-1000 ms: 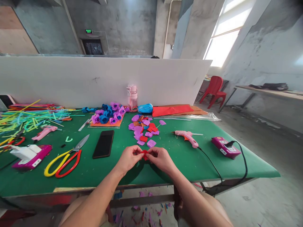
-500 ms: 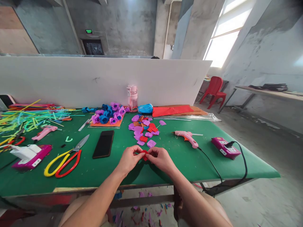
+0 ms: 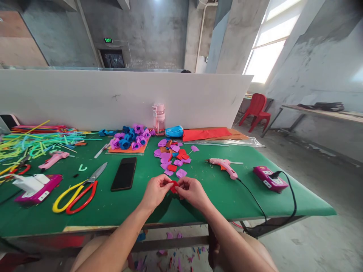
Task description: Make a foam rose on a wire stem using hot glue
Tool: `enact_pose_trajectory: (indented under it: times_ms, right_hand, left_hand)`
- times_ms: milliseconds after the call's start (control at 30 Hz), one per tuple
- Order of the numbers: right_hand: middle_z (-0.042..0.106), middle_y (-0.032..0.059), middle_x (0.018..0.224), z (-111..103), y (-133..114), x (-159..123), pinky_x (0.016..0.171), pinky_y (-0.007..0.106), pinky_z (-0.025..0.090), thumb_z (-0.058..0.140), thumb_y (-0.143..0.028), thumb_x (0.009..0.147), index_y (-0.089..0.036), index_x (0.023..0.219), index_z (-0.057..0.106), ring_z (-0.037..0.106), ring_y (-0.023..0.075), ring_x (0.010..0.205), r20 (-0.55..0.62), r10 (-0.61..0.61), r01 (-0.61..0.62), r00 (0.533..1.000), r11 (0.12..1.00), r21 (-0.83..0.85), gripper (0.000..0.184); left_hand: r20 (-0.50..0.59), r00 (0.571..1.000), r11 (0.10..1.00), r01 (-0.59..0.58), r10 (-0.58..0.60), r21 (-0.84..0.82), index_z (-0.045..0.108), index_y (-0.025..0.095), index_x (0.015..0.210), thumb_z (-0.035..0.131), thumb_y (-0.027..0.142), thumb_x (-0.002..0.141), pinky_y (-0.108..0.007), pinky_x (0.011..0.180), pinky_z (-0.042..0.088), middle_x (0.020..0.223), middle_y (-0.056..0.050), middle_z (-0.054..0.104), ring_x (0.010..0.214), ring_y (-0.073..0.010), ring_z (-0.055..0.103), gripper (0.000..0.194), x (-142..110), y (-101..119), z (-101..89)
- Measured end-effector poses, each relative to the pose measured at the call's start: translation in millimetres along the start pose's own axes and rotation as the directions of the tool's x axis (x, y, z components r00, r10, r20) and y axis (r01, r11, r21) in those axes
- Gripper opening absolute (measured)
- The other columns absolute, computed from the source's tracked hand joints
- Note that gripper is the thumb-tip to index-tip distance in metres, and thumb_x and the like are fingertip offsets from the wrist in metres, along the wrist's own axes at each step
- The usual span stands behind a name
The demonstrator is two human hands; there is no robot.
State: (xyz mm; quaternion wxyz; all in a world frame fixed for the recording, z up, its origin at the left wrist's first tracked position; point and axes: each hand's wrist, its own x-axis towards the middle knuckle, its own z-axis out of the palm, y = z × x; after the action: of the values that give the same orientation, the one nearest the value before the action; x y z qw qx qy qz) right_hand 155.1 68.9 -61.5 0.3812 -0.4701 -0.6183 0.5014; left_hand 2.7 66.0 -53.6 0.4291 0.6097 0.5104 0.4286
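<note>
Between my two hands is a small red paper petal (image 3: 174, 186), pinched from both sides just above the table's front part. My left hand (image 3: 157, 190) grips its left edge with thumb and forefinger. On the other edge, my right hand (image 3: 192, 190) closes thumb and fingers; part of the petal is hidden behind them. Just beyond my fingertips lies a loose pile of purple petals (image 3: 181, 173), with red petals (image 3: 183, 154) and some brown and blue ones among them. A pink glue gun (image 3: 225, 166) rests on its side to the right of the pile.
Scissors (image 3: 82, 189) and a black phone (image 3: 124, 173) lie left of my hands. Finished purple and blue paper flowers (image 3: 130, 138) stand behind them. A pink bottle (image 3: 159, 117) is by the white board (image 3: 127, 98). A corded power strip (image 3: 270, 177) sits at the right.
The view has tipped very slightly. Both hands stay in place, with the fingers shifting a little on the red petal.
</note>
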Motion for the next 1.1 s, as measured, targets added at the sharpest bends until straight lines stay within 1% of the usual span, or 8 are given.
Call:
enact_pose_trajectory:
  times_ms: [167, 367, 733, 800, 900, 933, 1000, 1100]
  right_hand:
    - [0.061, 0.0, 0.058, -1, 7, 1, 0.043, 0.02, 0.042, 0.056, -0.035, 0.074, -0.017, 0.068, 0.057, 0.053, 0.0098, 0.045, 0.045, 0.002, -0.002, 0.999, 1.0, 0.006, 0.019]
    - [0.059, -0.0003, 0.054, -4, 6, 2, 0.042, 0.019, 0.038, 0.059, -0.037, 0.072, -0.017, 0.063, 0.056, 0.05, 0.0096, 0.044, -0.013, -0.03, 0.028, 0.999, 0.995, -0.093, 0.022]
    - [0.059, -0.0008, 0.052, -8, -1, 0, 0.043, 0.02, 0.037, 0.054, -0.033, 0.075, -0.017, 0.061, 0.057, 0.051, 0.0102, 0.045, 0.001, -0.068, 0.067, 0.998, 0.982, -0.178, 0.022]
    - [0.058, -0.0008, 0.052, -24, -4, 1, 0.043, 0.02, 0.036, 0.055, -0.037, 0.075, -0.017, 0.061, 0.058, 0.05, 0.0102, 0.046, -0.051, -0.103, 0.092, 0.993, 0.978, -0.185, 0.025]
    - [0.059, -0.0001, 0.055, -72, -6, 4, 0.043, 0.021, 0.038, 0.056, -0.046, 0.073, -0.017, 0.067, 0.059, 0.049, 0.0107, 0.045, -0.234, -0.131, 0.093, 0.963, 0.982, -0.166, 0.03]
    - [0.06, 0.0006, 0.056, -93, -5, 4, 0.045, 0.022, 0.039, 0.056, -0.048, 0.072, -0.017, 0.07, 0.059, 0.05, 0.0112, 0.046, -0.334, -0.135, 0.077, 0.933, 0.98, -0.181, 0.032]
    - [0.063, 0.0027, 0.061, -134, -1, 0, 0.046, 0.024, 0.041, 0.049, -0.052, 0.074, -0.016, 0.075, 0.06, 0.052, 0.0124, 0.047, -0.55, -0.138, -0.049, 0.824, 0.949, -0.312, 0.037]
    - [0.065, 0.0062, 0.066, -183, 9, -12, 0.049, 0.026, 0.042, 0.04, -0.047, 0.078, -0.015, 0.079, 0.059, 0.054, 0.0144, 0.05, -0.679, -0.126, -0.211, 0.723, 0.896, -0.391, 0.038]
  left_hand:
    - [0.031, 0.999, 0.999, 0.028, -0.027, -0.024, 0.057, 0.016, 0.066, 0.062, 0.032, 0.07, -0.025, 0.06, 0.046, 0.062, -0.002, 0.065, 0.061, -0.0156, 0.061, 0.017, 0, 1, 0.4]
    - [-0.014, 1.0, 1.0, 0.027, -0.027, 0.003, 0.058, 0.016, 0.066, 0.061, 0.032, 0.07, -0.024, 0.06, 0.044, 0.062, -0.001, 0.063, 0.06, -0.0135, 0.057, 0.017, 1, 2, -1.1]
    - [-0.067, 0.998, 0.985, 0.011, 0.001, 0.172, 0.056, 0.016, 0.069, 0.053, 0.032, 0.074, -0.023, 0.059, 0.038, 0.065, 0.001, 0.059, 0.059, -0.0126, 0.052, 0.017, 0, 5, -3.6]
    - [-0.062, 0.998, 0.984, 0.019, -0.009, 0.176, 0.055, 0.016, 0.069, 0.052, 0.033, 0.074, -0.023, 0.059, 0.038, 0.065, 0.001, 0.058, 0.06, -0.0127, 0.051, 0.018, 0, 5, -3.8]
    - [-0.019, 0.999, 0.983, 0.033, -0.03, 0.183, 0.055, 0.016, 0.069, 0.052, 0.034, 0.073, -0.023, 0.059, 0.038, 0.066, 0.0, 0.058, 0.061, -0.0131, 0.051, 0.018, 1, 5, -3.4]
    - [0.001, 0.999, 0.982, 0.037, -0.037, 0.186, 0.056, 0.016, 0.069, 0.053, 0.034, 0.072, -0.024, 0.059, 0.038, 0.066, 0.0, 0.058, 0.061, -0.0135, 0.052, 0.018, 1, 5, -2.9]
    - [0.037, 0.998, 0.98, 0.038, -0.046, 0.194, 0.057, 0.016, 0.069, 0.054, 0.034, 0.071, -0.025, 0.062, 0.039, 0.067, -0.001, 0.06, 0.063, -0.0146, 0.053, 0.019, 1, 6, -1.6]
    - [0.055, 0.997, 0.98, 0.049, -0.06, 0.191, 0.057, 0.016, 0.068, 0.055, 0.037, 0.07, -0.025, 0.062, 0.039, 0.067, 0.0, 0.06, 0.063, -0.0148, 0.054, 0.021, 2, 9, 0.1]
